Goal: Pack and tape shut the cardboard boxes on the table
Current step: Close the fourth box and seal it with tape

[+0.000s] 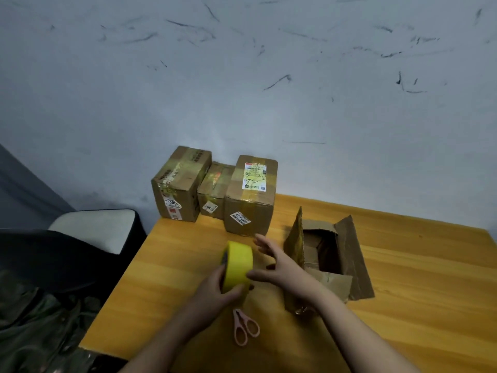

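A yellow roll of tape (pixel 238 261) stands on edge above the wooden table (pixel 419 300). My left hand (pixel 215 288) grips the roll from below and behind. My right hand (pixel 277 267) lies against the roll's right side with its fingers stretched out and its thumb on the tape. Just right of the hands stands an open cardboard box (pixel 328 254) with its flaps up and spread. Three taped cardboard boxes stand in a row at the table's back left: a left box (pixel 178 184), a small middle box (pixel 213 191) and a right box (pixel 250 197).
Pink scissors (pixel 244 327) lie on the table below the tape roll. A black chair with a pale cushion (pixel 96 227) stands left of the table, with dark cloth (pixel 40 313) in front of it. A scuffed grey wall (pixel 269 76) runs behind the table.
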The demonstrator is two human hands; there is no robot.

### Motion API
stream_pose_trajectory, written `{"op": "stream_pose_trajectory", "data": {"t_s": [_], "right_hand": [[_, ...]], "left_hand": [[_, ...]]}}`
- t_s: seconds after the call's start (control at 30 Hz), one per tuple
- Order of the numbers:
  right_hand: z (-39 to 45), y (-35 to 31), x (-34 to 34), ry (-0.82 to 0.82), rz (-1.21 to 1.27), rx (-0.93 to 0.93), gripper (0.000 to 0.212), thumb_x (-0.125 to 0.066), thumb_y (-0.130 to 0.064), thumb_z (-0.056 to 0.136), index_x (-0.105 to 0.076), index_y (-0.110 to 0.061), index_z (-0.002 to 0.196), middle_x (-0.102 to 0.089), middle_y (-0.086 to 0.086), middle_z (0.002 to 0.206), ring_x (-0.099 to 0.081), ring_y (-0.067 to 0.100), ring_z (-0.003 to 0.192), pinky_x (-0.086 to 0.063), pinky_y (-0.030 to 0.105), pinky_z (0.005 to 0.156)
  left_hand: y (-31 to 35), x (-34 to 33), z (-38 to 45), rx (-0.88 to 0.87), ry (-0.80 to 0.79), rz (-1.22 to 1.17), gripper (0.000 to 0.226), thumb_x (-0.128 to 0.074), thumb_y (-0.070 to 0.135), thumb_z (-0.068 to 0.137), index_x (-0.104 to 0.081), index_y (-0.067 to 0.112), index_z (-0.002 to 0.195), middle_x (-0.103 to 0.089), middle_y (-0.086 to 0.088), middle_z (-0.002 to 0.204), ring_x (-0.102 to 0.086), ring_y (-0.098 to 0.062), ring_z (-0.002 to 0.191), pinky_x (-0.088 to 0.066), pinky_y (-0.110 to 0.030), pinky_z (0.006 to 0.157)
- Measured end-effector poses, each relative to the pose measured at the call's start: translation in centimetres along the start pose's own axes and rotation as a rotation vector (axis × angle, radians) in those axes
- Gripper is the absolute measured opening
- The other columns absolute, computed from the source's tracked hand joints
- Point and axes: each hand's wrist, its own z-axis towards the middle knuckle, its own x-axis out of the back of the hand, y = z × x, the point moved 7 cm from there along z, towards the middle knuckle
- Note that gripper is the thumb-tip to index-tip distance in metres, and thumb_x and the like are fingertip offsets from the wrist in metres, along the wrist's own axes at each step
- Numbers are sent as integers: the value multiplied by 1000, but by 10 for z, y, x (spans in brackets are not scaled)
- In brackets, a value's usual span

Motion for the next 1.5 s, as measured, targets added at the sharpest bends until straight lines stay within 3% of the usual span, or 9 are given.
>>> {"op": "stream_pose_trajectory", "data": {"t_s": [0.17, 0.33, 0.47, 0.63, 0.8, 0.93, 1.07, 1.33, 1.5], "right_hand": [[-34, -19, 32, 65, -105, 105, 70, -73, -32, 82, -34, -47, 138, -31, -38, 134, -32, -16, 125, -34, 23, 111], [-67, -29, 61, 373, -310, 258, 58, -69, -40, 82, -44, -41, 134, -37, -29, 139, -32, -11, 130, -29, 13, 108], [-87, -36, 74, 586, -440, 325, 44, -56, -50, 85, -59, -33, 125, -51, -22, 131, -44, -3, 124, -37, 14, 101], [-100, -44, 81, 765, -462, 427, 28, -58, -38, 88, -68, -23, 108, -62, -13, 118, -54, 3, 112, -44, 17, 94], [-97, -42, 91, 781, -333, 394, 25, -58, -40, 85, -71, -23, 99, -63, -15, 106, -56, 2, 106, -41, 17, 92], [-90, -33, 102, 729, -151, 312, 6, -73, -28, 79, -70, -27, 85, -60, -17, 95, -58, 7, 100, -46, 30, 89], [-88, -24, 107, 734, -141, 239, 16, -72, -17, 83, -63, -29, 78, -57, -15, 89, -56, 13, 95, -45, 33, 85], [-94, -12, 121, 836, -308, 30, 7, -57, -28, 95, -53, -27, 89, -62, -9, 95, -57, 16, 89, -38, 30, 71], [-101, -34, 120, 934, -402, 90, 7, -55, -26, 96, -56, -19, 96, -63, -3, 98, -59, 25, 90, -35, 30, 70]], "left_hand": [[35, -28, 2, -85, -82, 6, 87, -68, 55, 57, -42, 26, 135, -63, -2, 120, -63, -16, 108, -55, -35, 88], [69, -50, 2, -193, -65, 18, 80, -63, 56, 53, -45, 31, 127, -59, 10, 113, -63, -4, 95, -56, -26, 78], [92, -63, 4, -256, -77, -10, 58, -63, 57, 56, -53, 34, 109, -64, 3, 101, -65, -9, 85, -58, -33, 72], [103, -76, 12, -271, -50, -57, 51, -62, 55, 59, -58, 28, 103, -67, -2, 92, -65, -14, 79, -54, -30, 65], [101, -81, 19, -231, 5, -135, 47, -65, 46, 64, -61, 22, 104, -70, -5, 90, -66, -14, 79, -53, -27, 67], [102, -85, 20, -217, -57, -109, 53, -66, 45, 67, -58, 21, 114, -74, -7, 91, -71, -24, 87, -57, -42, 79], [106, -92, 14, -209, -150, -73, 28, -63, 14, 90, -54, 15, 117, -75, -1, 87, -71, -10, 83, -53, -21, 65], [116, -100, 6, -311, -120, 190, 49, -57, 66, 71, -51, 29, 103, -63, -5, 91, -65, -24, 81, -55, -46, 68], [127, -97, 9, -219, -46, 23, 24, -58, 42, 90, -55, 20, 98, -68, -12, 76, -67, -28, 65, -56, -45, 65]]}}
